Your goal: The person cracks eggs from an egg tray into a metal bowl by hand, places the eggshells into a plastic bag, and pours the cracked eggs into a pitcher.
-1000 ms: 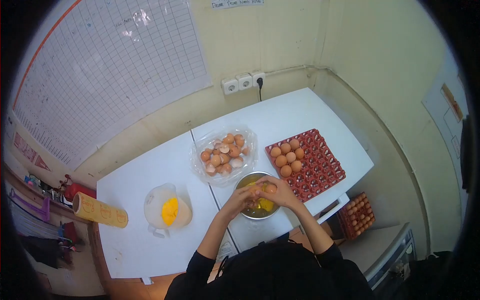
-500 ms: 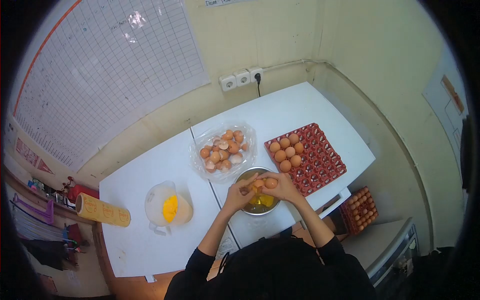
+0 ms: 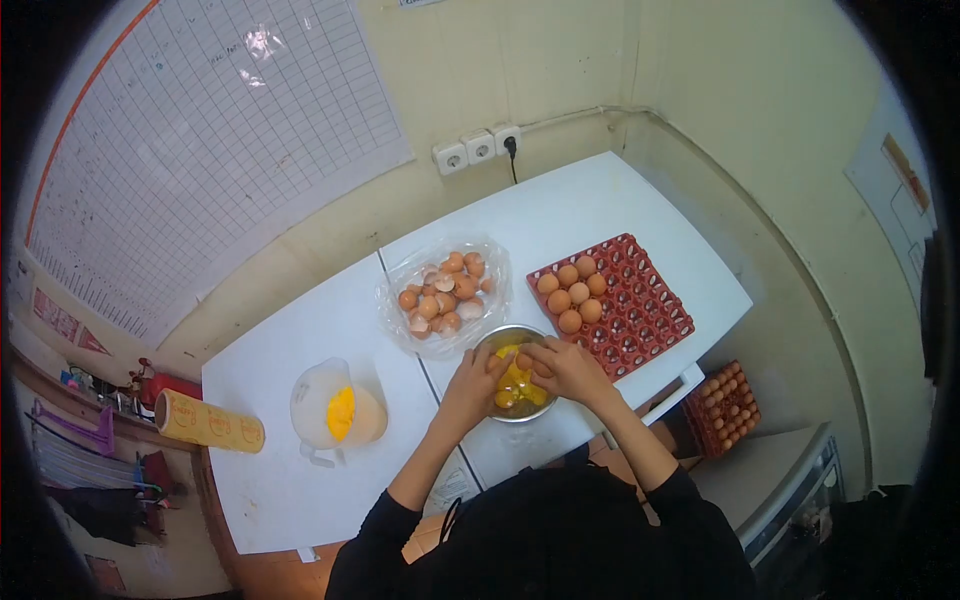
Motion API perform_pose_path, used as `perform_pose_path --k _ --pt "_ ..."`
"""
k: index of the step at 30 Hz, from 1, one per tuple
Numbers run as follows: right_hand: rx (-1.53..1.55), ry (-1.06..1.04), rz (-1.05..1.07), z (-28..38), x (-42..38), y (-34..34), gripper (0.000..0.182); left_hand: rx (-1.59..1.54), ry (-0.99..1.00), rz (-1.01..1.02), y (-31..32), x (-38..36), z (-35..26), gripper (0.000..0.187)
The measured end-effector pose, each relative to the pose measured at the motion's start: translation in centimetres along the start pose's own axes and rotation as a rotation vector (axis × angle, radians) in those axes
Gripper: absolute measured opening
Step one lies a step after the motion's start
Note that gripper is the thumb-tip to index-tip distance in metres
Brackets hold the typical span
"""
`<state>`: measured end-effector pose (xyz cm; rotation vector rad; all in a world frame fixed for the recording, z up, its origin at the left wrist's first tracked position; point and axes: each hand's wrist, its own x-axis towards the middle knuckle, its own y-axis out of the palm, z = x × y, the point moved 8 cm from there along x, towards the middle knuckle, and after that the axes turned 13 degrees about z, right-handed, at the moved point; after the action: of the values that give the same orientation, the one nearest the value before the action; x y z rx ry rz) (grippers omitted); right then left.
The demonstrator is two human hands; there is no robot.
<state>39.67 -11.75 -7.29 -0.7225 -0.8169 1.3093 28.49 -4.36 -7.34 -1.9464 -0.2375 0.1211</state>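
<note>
White tabletop point(image 3: 320, 510) beneath, pale wall point(image 3: 560, 70) at twelve o'clock, and right in the middle, the action! My left hand point(image 3: 470, 388) had its fingertips closed on what looked like a shell piece point(image 3: 494, 363), while my right hand point(image 3: 577, 374) curled its fingers round a rounded brown eggshell point(image 3: 541, 369), too covered to tell whether it was whole. Both hands hung close over the metal bowl point(image 3: 513, 420), a small gap between them, and down inside it, yolks point(image 3: 535, 395) in clear egg white!

So, the cracking-and-emptying step, as I judged it, with an egg just opened or near enough. The next move called for both hands to stay above the bowl until the white had drained, no shell bits dropping in, then a lift towards the plastic bag point(image 3: 388, 290) of broken shells point(image 3: 444, 284), between ten and eleven o'clock.

Out at two o'clock, the red tray point(image 3: 650, 320) held eight eggs point(image 3: 579, 293), grouped in its far-left part. Jug point(image 3: 308, 400) with yellow contents point(image 3: 341, 412), between eight and nine! Yellow roll point(image 3: 210, 421), near nine! And lower down, just past three, another egg-laden tray point(image 3: 722, 410)!
</note>
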Motion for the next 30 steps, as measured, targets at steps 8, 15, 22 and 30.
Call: perform_pose_path --k 8,15,22,30 --pt "0.132 0.09 -0.125 -0.9 -1.0 -0.6 0.043 0.129 0.036 -0.095 0.3 -0.5 -0.9 0.067" --pt "0.423 0.217 -0.306 -2.0 -1.4 -1.0 0.032 -0.048 0.065 -0.295 0.3 -1.4 -0.4 0.066" --pt "0.793 0.251 -0.106 -2.9 2.8 2.8 0.038 -0.75 -0.051 -0.342 1.1 0.0 3.6 0.06" --pt "0.788 0.333 -0.156 -1.8 2.8 0.0 0.043 -0.323 -0.249 -0.582 -5.6 2.7 12.0 0.059"
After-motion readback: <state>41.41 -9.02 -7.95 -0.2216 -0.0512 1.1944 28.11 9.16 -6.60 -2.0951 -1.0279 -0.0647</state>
